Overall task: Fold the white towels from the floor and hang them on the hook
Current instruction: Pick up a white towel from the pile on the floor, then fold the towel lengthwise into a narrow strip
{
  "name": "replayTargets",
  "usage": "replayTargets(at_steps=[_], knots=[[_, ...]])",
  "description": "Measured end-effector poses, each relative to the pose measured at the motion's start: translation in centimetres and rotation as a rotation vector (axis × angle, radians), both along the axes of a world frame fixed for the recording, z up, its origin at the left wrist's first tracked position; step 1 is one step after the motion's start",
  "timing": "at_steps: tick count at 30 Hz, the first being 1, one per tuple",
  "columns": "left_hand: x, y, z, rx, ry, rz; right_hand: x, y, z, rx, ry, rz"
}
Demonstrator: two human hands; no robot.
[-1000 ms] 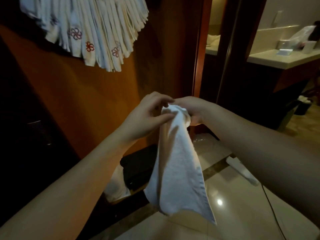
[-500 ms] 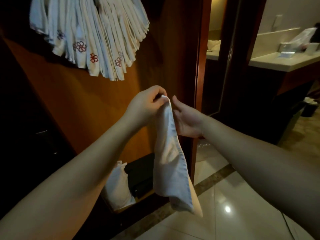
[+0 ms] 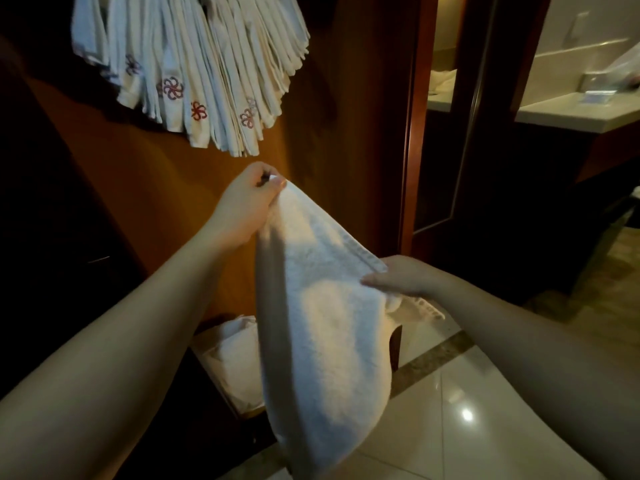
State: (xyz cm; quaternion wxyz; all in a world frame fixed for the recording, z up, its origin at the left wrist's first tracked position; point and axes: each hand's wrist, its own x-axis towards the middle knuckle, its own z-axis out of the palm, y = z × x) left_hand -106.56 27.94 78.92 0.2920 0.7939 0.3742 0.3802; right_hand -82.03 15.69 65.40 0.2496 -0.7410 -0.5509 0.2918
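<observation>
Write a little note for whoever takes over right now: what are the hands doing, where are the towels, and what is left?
Left hand pinches the top corner of the white towel.
Right hand grips its woven edge, lower right.
The towel hangs spread between them, not yet folded.
Done: many folded towels hang on the wall above.
Left: fold and hang this one; more white cloth lies low by the wall.
</observation>
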Motion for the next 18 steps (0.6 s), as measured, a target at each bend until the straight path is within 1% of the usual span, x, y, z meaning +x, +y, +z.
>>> replayTargets(at_steps=[4, 7, 9, 12, 15, 18], knots=[[-2.4, 0.9, -0.5, 0.058, 0.066, 0.062, 2.8, -0.4, -1.9, -0.054, -0.214, -0.043], [-4.1, 1.7, -0.8, 0.107, 0.045, 0.173, 4.8, -0.9, -2.5, -0.054, -0.303, -0.087], [-5.3, 2.1, -0.9, 0.167, 0.054, 0.247, 5.8, -1.3, -2.4, -0.014, -0.333, -0.122], [-6.9, 2.7, -1.2, 0.225, 0.062, 0.292, 6.4, -1.7, -1.9, 0.057, -0.255, -0.202], [-7.6, 2.6, -2.0, 0.146, 0.001, 0.322, 5.3, -1.8, -0.6, 0.111, -0.231, -0.213], [-7.6, 1.5, -3.8, -0.067, -0.185, 0.298, 2.6, -2.2, 1.4, 0.158, -0.18, -0.152]])
